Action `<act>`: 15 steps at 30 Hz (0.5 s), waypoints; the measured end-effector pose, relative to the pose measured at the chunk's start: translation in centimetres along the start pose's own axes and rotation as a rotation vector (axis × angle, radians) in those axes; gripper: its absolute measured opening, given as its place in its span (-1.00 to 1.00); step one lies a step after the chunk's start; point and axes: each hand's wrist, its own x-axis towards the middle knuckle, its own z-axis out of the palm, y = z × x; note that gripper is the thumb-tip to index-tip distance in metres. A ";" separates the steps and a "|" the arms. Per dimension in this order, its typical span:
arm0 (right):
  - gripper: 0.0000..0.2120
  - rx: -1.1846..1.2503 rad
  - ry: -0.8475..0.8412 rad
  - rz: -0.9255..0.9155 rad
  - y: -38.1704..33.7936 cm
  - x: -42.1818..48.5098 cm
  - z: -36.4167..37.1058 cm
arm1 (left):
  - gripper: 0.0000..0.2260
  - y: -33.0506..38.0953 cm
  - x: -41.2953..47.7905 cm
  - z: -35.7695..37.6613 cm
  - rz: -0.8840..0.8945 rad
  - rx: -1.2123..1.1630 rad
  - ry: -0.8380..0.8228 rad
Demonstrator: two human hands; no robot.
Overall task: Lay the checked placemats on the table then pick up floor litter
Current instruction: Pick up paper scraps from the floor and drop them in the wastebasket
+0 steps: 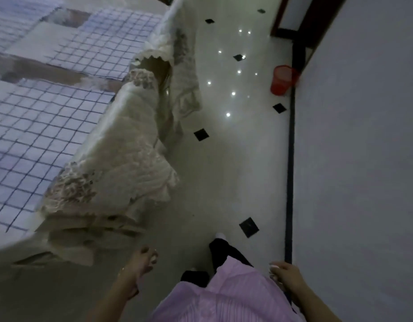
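Note:
Several white placemats with a blue check lie flat on the table at the left, one near me (36, 140), one further back (103, 49) and one at the far left edge (12, 22). My left hand (140, 268) hangs beside my hip with loosely curled fingers and holds nothing. My right hand (284, 275) hangs at my right side, fingers relaxed, also with nothing in it. Both hands are well away from the table. I see no litter on the pale floor (224, 177) in this blurred view.
A cream lace tablecloth (122, 145) drapes off the table edge toward the floor. A red mesh waste basket (283, 80) stands by the white wall (363, 159) at the right. Black diamond tiles dot the glossy floor. A dark door frame (293, 26) is at the far end.

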 end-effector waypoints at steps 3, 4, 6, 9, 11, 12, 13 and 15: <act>-0.87 0.089 0.051 0.040 1.1 0.8 -0.9 | -0.79 7.5 1.4 3.0 0.137 0.067 -0.069; -0.86 0.133 0.056 0.054 1.1 1.2 -0.9 | -0.79 9.6 1.8 4.0 0.162 0.069 -0.090; -0.85 0.209 0.062 0.089 0.5 2.4 -0.8 | -0.80 13.3 2.8 6.3 0.211 0.069 -0.116; -0.77 0.211 0.065 0.127 -2.0 5.1 -0.8 | -0.80 17.8 4.3 9.5 0.251 0.119 -0.153; -0.81 0.173 0.052 0.133 -5.0 7.3 -1.3 | -0.78 20.2 5.7 11.2 0.234 0.155 -0.157; -0.84 0.144 0.050 0.125 -6.8 8.6 -1.6 | -0.77 21.0 6.5 11.8 0.216 0.195 -0.152; -0.81 0.113 0.054 0.120 -9.0 9.8 -2.0 | -0.75 21.7 7.2 12.2 0.199 0.248 -0.146; -0.77 0.068 0.020 0.072 -14.1 11.9 -2.5 | -0.73 22.7 8.7 12.8 0.172 0.314 -0.102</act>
